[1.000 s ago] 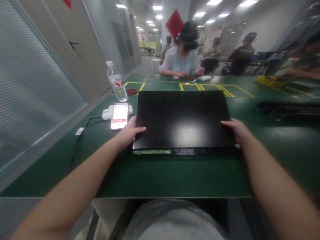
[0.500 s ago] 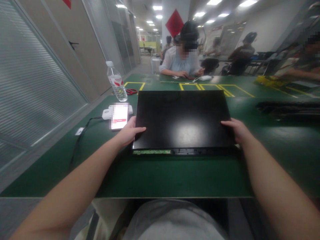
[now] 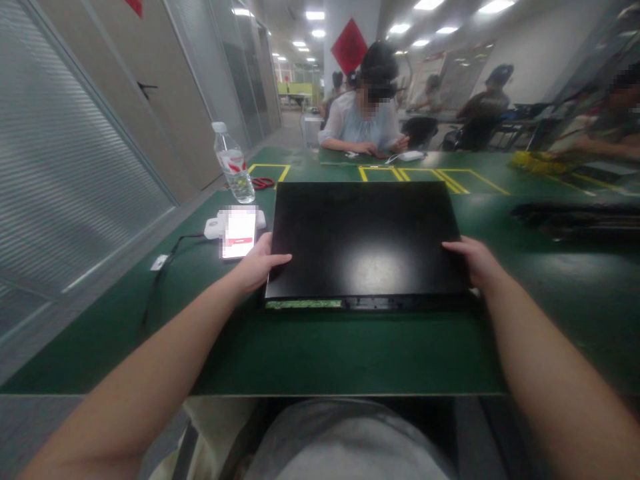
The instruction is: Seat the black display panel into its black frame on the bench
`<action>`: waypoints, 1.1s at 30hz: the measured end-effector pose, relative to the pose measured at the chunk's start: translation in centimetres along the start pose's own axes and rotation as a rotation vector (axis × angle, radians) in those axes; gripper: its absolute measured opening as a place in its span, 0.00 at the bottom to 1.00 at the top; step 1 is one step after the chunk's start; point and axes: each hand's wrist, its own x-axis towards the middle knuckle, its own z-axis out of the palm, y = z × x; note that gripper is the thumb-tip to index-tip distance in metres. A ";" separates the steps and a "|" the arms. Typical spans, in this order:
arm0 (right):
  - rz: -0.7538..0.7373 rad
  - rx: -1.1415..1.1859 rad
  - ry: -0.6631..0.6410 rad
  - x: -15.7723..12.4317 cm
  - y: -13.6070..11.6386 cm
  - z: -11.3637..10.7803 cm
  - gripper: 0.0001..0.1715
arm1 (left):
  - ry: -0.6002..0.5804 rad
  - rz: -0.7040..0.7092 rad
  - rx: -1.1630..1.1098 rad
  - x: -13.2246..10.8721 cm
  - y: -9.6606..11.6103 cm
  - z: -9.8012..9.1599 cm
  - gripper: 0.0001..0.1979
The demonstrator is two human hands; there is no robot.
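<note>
I see a black panel [image 3: 365, 240] lying flat on the green mat [image 3: 325, 353] at my 12 o'clock, its long side toward me. Its glossy face is up, with glare near the middle. At its 7 o'clock edge a thin green circuit strip [image 3: 303, 304] shows.

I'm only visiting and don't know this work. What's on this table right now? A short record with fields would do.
left hand: grips the left edge of the black panel, thumb on top
right hand: grips the panel's right edge
panel's position: flat on the green table, with a thin green strip along its near edge
left of panel: lit phone; water bottle and red scissors farther back
others: seated person across the table
</note>
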 end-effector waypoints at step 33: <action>-0.086 0.009 0.004 0.7 0.3 -0.4 0.16 | 0.003 -0.032 0.020 -0.2 0.2 0.1 0.29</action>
